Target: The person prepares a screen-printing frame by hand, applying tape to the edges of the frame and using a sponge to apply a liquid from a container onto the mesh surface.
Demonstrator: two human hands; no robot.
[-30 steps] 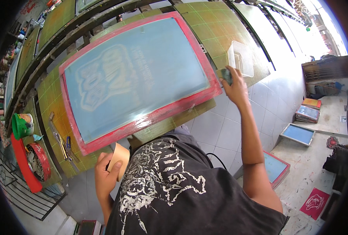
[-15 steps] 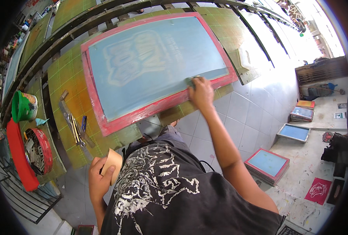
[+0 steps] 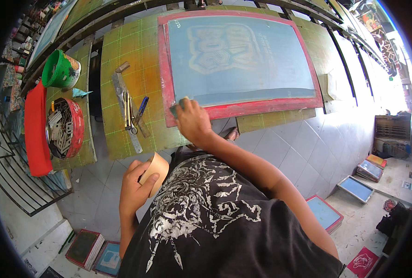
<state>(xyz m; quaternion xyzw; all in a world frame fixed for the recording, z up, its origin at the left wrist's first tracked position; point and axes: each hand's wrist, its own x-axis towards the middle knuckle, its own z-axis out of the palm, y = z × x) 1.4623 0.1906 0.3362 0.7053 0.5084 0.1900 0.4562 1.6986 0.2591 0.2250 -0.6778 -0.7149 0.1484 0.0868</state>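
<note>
A screen-printing frame (image 3: 233,110) with a red border and pale blue mesh lies flat on a yellow-green gridded board (image 3: 157,134). Faint lettering shows in the mesh. My right hand (image 3: 193,121) is closed around a small dark green pad (image 3: 174,109), which rests on the frame's near left corner; whether it is sponge or folded cloth I cannot make out. Nearer my body, my left hand (image 3: 137,185) grips a roll of tan tape (image 3: 156,172), held upright away from the board.
Left of the frame lie a metal ruler (image 3: 120,95), a blue cutter (image 3: 142,107) and scissors (image 3: 132,129). Farther left stand a green bucket (image 3: 60,69), a red round tin (image 3: 77,127) of small metal parts and a red cloth (image 3: 35,134). More screens (image 3: 356,189) sit at right.
My right hand has slid the pad leftward along the frame's near edge to its left corner. My left hand still grips the tape roll. The whole view has shifted.
</note>
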